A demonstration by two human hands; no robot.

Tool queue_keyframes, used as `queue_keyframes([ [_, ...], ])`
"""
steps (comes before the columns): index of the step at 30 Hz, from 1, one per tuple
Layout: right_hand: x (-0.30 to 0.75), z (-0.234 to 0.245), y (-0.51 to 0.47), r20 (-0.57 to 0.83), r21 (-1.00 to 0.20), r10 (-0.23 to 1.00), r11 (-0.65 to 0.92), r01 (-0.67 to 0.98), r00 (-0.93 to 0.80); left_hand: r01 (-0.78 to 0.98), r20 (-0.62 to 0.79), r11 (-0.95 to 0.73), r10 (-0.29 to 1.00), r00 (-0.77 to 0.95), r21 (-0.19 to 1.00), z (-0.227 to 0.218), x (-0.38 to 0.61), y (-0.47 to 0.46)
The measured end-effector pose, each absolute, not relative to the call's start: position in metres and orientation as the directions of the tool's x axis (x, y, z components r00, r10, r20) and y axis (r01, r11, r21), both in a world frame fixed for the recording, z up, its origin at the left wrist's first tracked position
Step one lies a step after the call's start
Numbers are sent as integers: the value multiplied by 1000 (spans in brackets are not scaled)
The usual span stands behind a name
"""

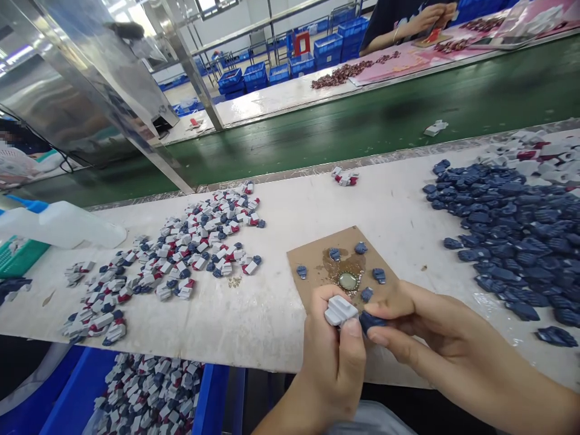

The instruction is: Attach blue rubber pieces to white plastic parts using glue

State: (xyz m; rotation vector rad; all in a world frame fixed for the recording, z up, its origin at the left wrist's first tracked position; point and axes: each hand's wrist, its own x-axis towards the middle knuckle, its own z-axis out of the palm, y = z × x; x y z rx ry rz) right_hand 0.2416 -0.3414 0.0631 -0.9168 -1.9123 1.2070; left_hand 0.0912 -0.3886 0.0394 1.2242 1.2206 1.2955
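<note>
My left hand (pixel 333 356) pinches a small white plastic part (pixel 339 310) at the table's near edge. My right hand (pixel 421 329) pinches a dark blue plastic part (pixel 371 320) against the white one, fingertips of both hands almost touching. Just behind them lies a brown cardboard pad (pixel 312 260) with a glue puddle (pixel 348 280) and several blue parts spread on it.
Assembled white, blue and red pieces (pixel 181 254) are scattered at the left. A heap of blue parts (pixel 507 229) lies at the right, white parts (pixel 539 157) behind it. A blue bin (pixel 212 393) holds more pieces. A white bottle (pixel 63 225) lies far left. Another person (pixel 408 21) works beyond the green belt (pixel 362 127).
</note>
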Motion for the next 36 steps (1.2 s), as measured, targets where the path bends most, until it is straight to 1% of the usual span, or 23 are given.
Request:
queue_keyframes([
  [2,239,62,-348,230,-906,846,367,213,-481,7,60,-60,996,-63,998,41,93,-391],
  [4,237,60,-352,250,-894,854,385,230,-457,2,54,-54,996,-77,999,41,94,-393],
  [7,237,55,-352,234,-896,867,368,249,-441,-11,18,-19,996,-84,1000,40,91,-393],
  [10,241,57,-338,189,-923,878,312,227,-439,4,-58,58,998,-5,998,41,86,-389],
  [11,241,61,-332,177,-938,900,277,209,-398,9,-74,74,997,25,997,42,85,-387],
  [13,235,70,-318,135,-972,959,177,155,-251,20,-69,68,995,70,998,45,86,-382],
  [15,224,79,-310,25,-997,991,34,69,-132,24,-23,22,998,64,999,47,92,-377],
  [16,216,82,-308,-41,-999,991,-39,17,-129,23,-4,3,999,45,1000,46,96,-375],
  [18,203,86,-311,-151,-983,965,-169,-68,-214,-9,27,-27,1000,-13,1000,43,105,-372],
  [20,194,84,-318,-194,-964,942,-234,-123,-274,-78,55,-61,995,-84,995,38,113,-371],
  [22,192,81,-327,-178,-964,945,-222,-143,-273,-112,73,-87,990,-123,990,32,118,-373],
  [23,193,78,-331,-158,-968,953,-201,-150,-257,-100,79,-91,989,-122,991,31,120,-374],
  [27,200,71,-338,-31,-976,979,-73,-207,-200,34,132,-129,989,-71,991,26,122,-374],
  [31,198,62,-332,94,-961,990,62,-268,-107,123,190,-173,972,-141,977,18,128,-365],
  [32,196,60,-331,105,-958,991,78,-275,-85,136,201,-181,968,-151,974,16,129,-362],
  [34,191,56,-328,85,-957,993,60,-284,-77,156,224,-199,961,-163,968,14,130,-360],
  [36,185,53,-325,40,-960,991,2,-281,-131,195,243,-214,959,-142,957,15,123,-359],
])
